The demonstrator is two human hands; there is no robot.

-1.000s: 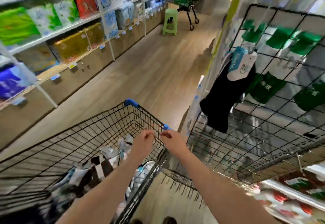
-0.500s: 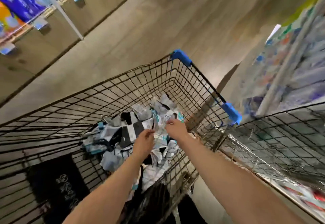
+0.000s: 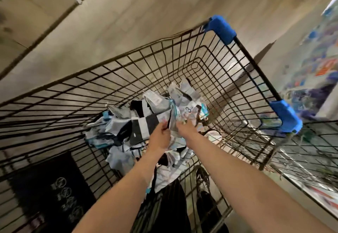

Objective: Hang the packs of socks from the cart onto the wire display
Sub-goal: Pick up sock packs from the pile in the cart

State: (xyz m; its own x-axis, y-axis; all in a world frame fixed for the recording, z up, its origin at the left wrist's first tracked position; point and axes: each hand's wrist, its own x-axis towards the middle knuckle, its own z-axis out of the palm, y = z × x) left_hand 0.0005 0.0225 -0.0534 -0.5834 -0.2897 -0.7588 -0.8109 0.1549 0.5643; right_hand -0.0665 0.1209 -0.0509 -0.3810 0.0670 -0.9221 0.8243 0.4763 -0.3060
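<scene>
Back in the cart for the next pack, with most of the job still ahead.

The packs of socks (image 3: pixel 139 123) lie heaped toward the near side of the cart (image 3: pixel 237 53), none lifted clear. Only a blurred corner of the wire display (image 3: pixel 314 146) shows on the right, so I judge plenty remains to hang. My left hand (image 3: pixel 161 137) pinches the edge of the top pack (image 3: pixel 173 115) between thumb and fingers. My right hand (image 3: pixel 187 129) is dug into the heap just beside it, and I cannot tell whether it grips anything. A second ago both hands were up at the cart's rim and one black pack hung on the display; now they are down in the pile.
</scene>
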